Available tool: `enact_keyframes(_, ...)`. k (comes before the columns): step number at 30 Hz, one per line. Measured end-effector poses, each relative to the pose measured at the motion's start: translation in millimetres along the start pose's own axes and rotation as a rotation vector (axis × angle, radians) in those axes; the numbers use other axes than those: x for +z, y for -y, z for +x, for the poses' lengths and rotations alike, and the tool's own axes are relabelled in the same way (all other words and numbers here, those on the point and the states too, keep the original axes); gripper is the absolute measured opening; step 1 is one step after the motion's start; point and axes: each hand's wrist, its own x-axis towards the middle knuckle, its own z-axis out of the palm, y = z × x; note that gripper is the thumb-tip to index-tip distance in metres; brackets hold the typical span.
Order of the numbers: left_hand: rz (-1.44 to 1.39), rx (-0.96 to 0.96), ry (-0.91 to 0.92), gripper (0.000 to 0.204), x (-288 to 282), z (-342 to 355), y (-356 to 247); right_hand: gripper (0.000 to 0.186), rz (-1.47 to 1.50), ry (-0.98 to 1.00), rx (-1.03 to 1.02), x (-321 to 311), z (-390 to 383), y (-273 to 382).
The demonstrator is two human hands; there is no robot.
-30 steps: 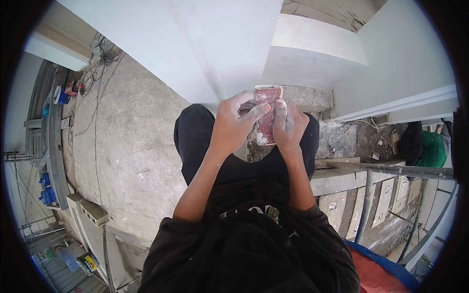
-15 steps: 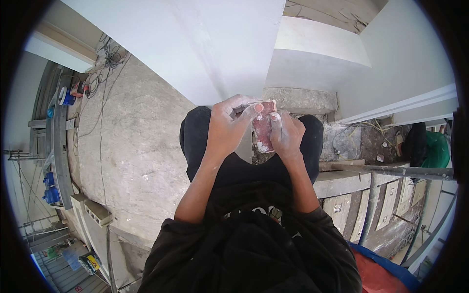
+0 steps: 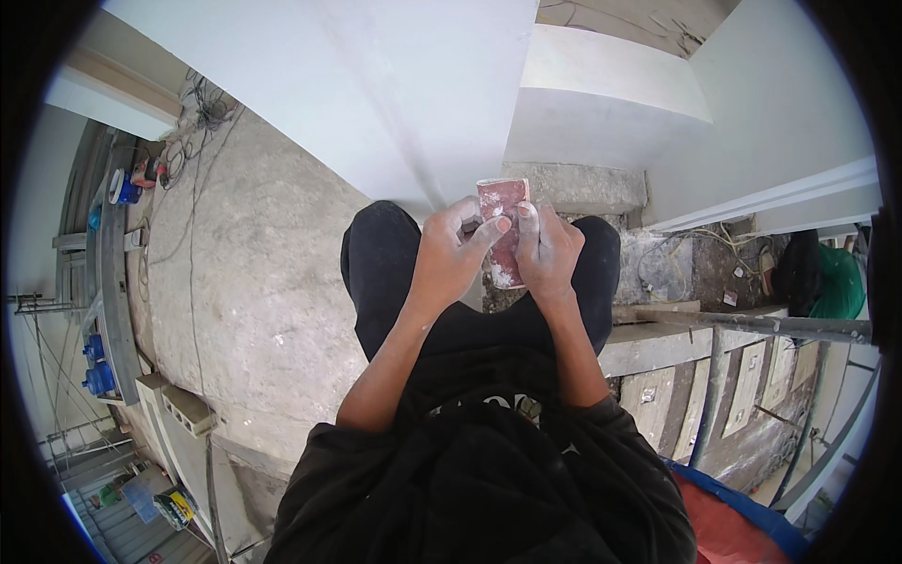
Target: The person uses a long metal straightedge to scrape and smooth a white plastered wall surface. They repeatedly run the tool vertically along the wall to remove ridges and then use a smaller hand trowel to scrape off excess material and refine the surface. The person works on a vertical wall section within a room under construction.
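Observation:
Between both my hands is a reddish-brown piece of sandpaper, upright in a flattened roll or wrap and speckled with white powder. My left hand grips its left side, thumb pressed across the front. On the other side my right hand holds it, thumb along the right edge and fingers curled round behind. Both hands are dusted white. What is inside the wrap, if anything, is hidden. The sandpaper is over the gap between my black-trousered knees, below a white panel.
Cables lie on the dusty concrete floor to the left, near blue containers. At right stand white walls, a metal pipe, a green item beside a dark shape I cannot make out, and a concrete step.
The sandpaper dipped and tilted half a second ago and is now higher and more upright. My left thumb has moved down from near its top to its middle.

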Motion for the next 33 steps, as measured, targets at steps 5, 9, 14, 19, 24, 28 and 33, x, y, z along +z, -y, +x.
enact_keyframes(5, -0.036, 0.035, 0.003, 0.027, 4, 0, 1, 0.026, 0.006, -0.013, 0.074, -2, 7, 3)
enact_keyframes(9, -0.025, 0.025, -0.007, 0.026, 3, -1, 14, 0.028, -0.008, 0.022, 0.060, -1, 13, 11)
enact_keyframes(14, -0.047, 0.026, -0.001, 0.027, 0, 0, 4, 0.019, 0.055, -0.072, 0.079, -4, 21, 32)
enact_keyframes(19, -0.135, 0.152, 0.017, 0.027, -12, 7, -38, 0.033, 0.226, -0.102, -0.238, -6, 48, 41)
enact_keyframes(24, -0.201, 0.273, 0.039, 0.026, -26, -1, -74, 0.059, 0.669, 0.053, -0.094, -20, 57, 93)
enact_keyframes(28, -0.180, 0.446, 0.036, 0.027, -46, 0, -116, 0.056, 0.550, 0.101, -0.154, -32, 87, 139)
enact_keyframes(33, -0.498, 0.498, 0.093, 0.032, -70, 12, -173, 0.050, 0.496, 0.014, -0.363, -36, 141, 199)
